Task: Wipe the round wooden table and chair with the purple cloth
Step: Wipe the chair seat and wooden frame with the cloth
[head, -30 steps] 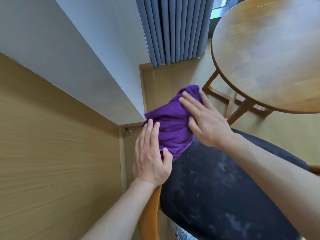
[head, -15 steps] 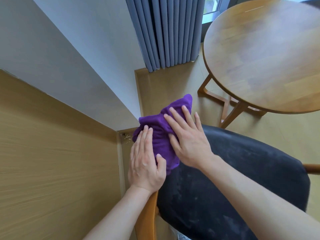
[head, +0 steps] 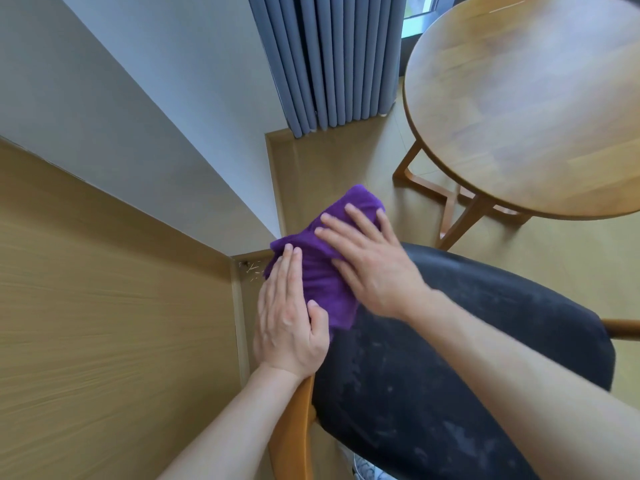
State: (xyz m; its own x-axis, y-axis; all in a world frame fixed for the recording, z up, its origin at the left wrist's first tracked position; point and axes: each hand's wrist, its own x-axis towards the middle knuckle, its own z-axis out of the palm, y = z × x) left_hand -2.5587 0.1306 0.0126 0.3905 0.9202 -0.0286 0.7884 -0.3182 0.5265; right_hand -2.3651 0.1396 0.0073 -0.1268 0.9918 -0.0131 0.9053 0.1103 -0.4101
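Currently both hands lie flat on the cloth (head: 322, 271) at the chair (head: 467, 358) seat's far-left corner. Left hand (head: 289, 317) and right hand (head: 370, 268) fingers (head: 334, 237) are straight, pressing, gripping nothing. Since a second ago the cloth has bunched tighter toward the corner. Judgement: seat wiping continues; counter (head: 536, 109) awaits.

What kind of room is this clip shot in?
Probably a home dining or sitting corner. A round wooden table stands by a window hung with grey curtains, and a wooden chair with a dark padded seat is close by, on pale wood flooring.
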